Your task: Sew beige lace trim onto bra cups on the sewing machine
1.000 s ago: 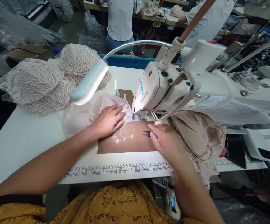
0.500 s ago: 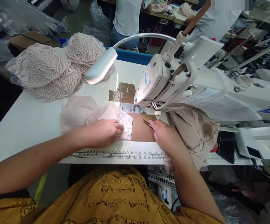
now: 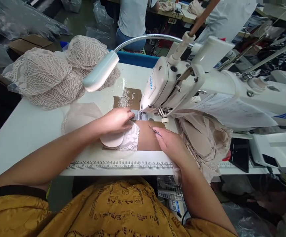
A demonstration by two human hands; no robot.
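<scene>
I'm judging this as positioning; the left hand [image 3: 117, 120] is resting on lace [image 3: 132, 137], fingers curled, perhaps pinching it; the right hand [image 3: 171, 141] is pinching snips [image 3: 154, 130]. Next, I'm wanting the lace flattened.

Lace cups [image 3: 48, 74] on a white tabletop [image 3: 26, 133]
</scene>
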